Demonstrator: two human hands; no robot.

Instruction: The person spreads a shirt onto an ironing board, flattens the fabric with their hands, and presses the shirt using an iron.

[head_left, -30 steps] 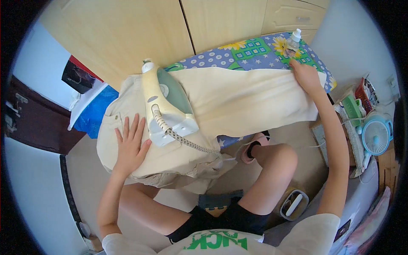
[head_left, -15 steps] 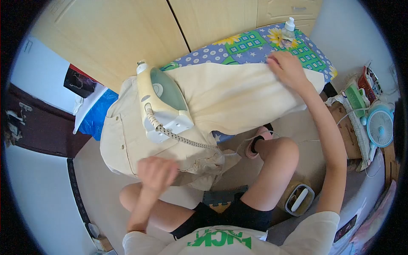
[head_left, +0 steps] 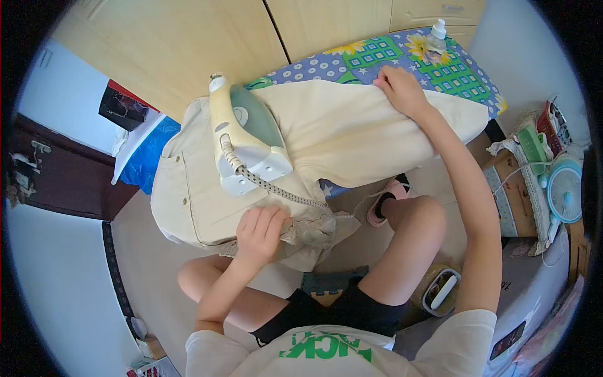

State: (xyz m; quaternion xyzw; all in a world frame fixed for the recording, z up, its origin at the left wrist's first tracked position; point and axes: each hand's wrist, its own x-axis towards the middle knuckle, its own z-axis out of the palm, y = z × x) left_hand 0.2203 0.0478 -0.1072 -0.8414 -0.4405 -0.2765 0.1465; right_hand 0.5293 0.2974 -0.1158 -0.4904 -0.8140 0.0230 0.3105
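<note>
Cream trousers (head_left: 358, 138) lie across a patterned ironing board (head_left: 352, 72), one leg stretched to the right. A cream-and-green steam iron (head_left: 251, 135) rests on them at left of centre, its speckled cord (head_left: 282, 191) trailing toward me. My left hand (head_left: 260, 231) is closed on the trousers near their front edge, beside a bunched part of the cloth. At the far edge of the leg, my right hand (head_left: 403, 93) has its fingers curled in on the fabric; the fingertips are partly hidden.
A spray bottle (head_left: 436, 39) stands on the board's far right. Cabinets (head_left: 339, 25) rise behind it. On the right are a blue fan (head_left: 564, 191) and a green container (head_left: 532, 147). A small bin (head_left: 441, 292) stands by my right leg.
My left hand has moved right and closed on the cloth. My right hand has shifted left along the far edge, its fingers curling in. The iron stays on the trousers.
</note>
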